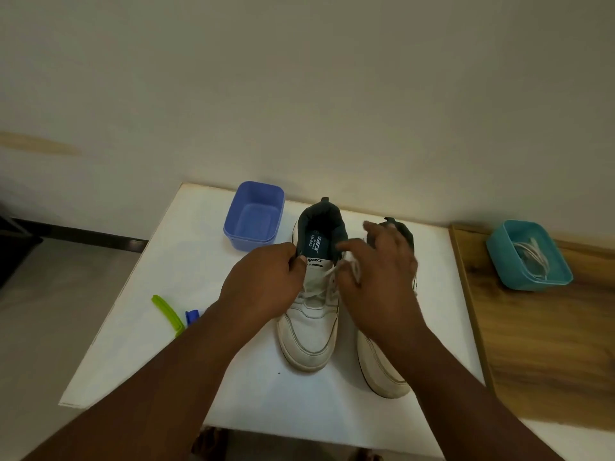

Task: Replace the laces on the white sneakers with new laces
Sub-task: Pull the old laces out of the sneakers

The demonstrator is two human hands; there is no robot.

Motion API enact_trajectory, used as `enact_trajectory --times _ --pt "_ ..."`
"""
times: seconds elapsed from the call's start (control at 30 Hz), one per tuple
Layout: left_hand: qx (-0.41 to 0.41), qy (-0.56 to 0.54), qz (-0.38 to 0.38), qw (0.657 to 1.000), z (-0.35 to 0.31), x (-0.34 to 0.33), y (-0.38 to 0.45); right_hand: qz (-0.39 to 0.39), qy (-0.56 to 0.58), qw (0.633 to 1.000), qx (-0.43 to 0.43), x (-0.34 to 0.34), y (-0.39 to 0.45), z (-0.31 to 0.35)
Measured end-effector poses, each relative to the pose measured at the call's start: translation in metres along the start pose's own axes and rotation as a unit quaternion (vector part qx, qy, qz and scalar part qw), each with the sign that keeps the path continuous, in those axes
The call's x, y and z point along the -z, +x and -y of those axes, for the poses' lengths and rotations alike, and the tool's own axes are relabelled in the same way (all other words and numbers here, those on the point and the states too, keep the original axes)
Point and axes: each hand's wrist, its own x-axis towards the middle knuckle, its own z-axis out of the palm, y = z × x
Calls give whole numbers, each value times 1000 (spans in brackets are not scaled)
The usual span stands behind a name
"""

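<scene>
- The left sneaker [309, 331] of the white pair stands on the white table [159, 327], toe toward the person, heel toward the wall. Its upper is white, scuffed and greyish along the seams, with a thick off-white sole; the collar and lining are dark teal, and the insole bears a white printed logo.
- A white lace [327, 281] is threaded across its eyelets; the upper rows look loose, and a strand runs up to the right hand.
- The left hand [266, 281] grips the sneaker's near-left side by the collar, fingers curled over the edge and thumb by the tongue label.
- The right hand [376, 277] is blurred; its thumb and fingers seem to pinch the lace strand just above the top eyelets, the other fingers spread over the second shoe.
- The right sneaker [382, 371] stands just beside the first, parallel to it, largely hidden under the right hand and forearm; only its white toe and dark heel collar show.
- A blue-violet tub [254, 216] sits near the far edge of the table, just left of the sneaker's heel.
- A green clip [168, 314] and a small blue object [192, 317] lie near the table's left edge, partly behind the left forearm.
- On the wooden surface [549, 344] to the right, well apart, a teal tub [529, 256] holds coiled white laces [532, 257].
</scene>
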Motion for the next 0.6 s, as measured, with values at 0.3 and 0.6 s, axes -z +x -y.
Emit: enact_trajectory --times 0.3,0.6 --pt "0 -6 0 1000 -1 1 -1 -22 6 1000 17 -8 2 1" --pt "2 -11 5 1000 -2 5 -3 -207 207 948 -123 12 10 4"
